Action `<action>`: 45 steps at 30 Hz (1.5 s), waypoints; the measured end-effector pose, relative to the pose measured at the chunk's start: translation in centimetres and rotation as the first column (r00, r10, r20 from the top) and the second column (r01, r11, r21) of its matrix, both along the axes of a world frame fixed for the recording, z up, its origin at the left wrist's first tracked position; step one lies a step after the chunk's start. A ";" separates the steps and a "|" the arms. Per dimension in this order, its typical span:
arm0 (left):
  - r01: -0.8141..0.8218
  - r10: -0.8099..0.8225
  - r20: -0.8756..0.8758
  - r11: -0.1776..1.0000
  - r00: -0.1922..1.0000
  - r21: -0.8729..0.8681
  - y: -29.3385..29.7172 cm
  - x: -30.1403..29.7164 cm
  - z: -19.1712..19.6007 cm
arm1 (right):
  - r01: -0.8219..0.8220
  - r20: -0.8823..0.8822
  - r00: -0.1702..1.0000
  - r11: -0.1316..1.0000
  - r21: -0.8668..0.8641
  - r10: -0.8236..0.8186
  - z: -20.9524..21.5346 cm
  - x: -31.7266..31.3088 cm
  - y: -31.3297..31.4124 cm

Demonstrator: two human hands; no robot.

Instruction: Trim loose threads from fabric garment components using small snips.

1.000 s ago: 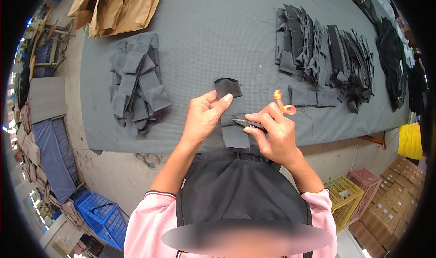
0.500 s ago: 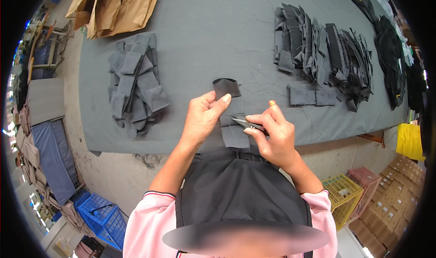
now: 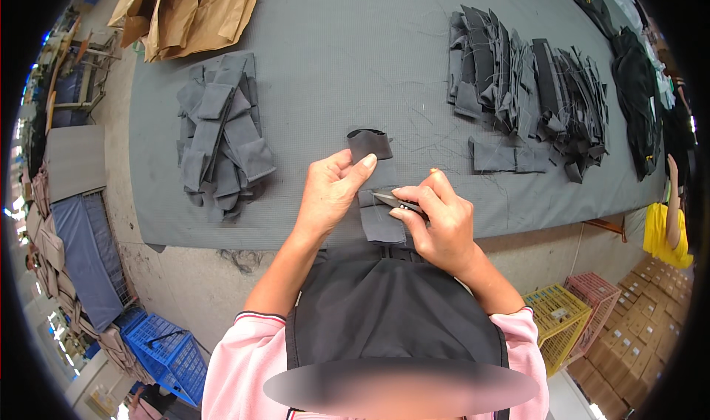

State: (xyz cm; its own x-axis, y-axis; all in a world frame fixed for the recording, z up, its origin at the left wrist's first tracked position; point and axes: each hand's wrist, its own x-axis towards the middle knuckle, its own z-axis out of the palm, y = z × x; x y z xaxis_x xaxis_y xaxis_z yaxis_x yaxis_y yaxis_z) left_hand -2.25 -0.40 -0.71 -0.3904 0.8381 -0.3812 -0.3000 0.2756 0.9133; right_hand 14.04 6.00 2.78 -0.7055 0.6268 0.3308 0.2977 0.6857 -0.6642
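Observation:
My left hand [image 3: 334, 192] pinches a long dark grey fabric strip [image 3: 379, 198] over the near edge of the grey-covered table [image 3: 333, 65]. The strip's far end curls up; its near end hangs toward my body. My right hand [image 3: 438, 220] grips small metal thread snips [image 3: 392, 200], their tips resting on the strip beside my left thumb.
A pile of grey fabric pieces [image 3: 222, 135] lies to the left. A bigger heap of dark pieces [image 3: 529, 94] sits at the right, with black garments [image 3: 640, 102] beyond. Brown paper [image 3: 188, 9] lies at the far left. Blue crates [image 3: 166, 350] and yellow and pink crates [image 3: 573, 316] stand on the floor.
My right hand has closed in and lowered; the orange handle seen above it a second ago is now hidden. The snips' tips now rest on the strip. My left hand keeps its hold.

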 end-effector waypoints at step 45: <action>-0.291 0.326 -0.143 0.930 0.934 0.223 0.4 -0.8 0.8 | 0.138 -0.100 0.986 0.990 0.001 -0.137 -0.1 2.5 -1.6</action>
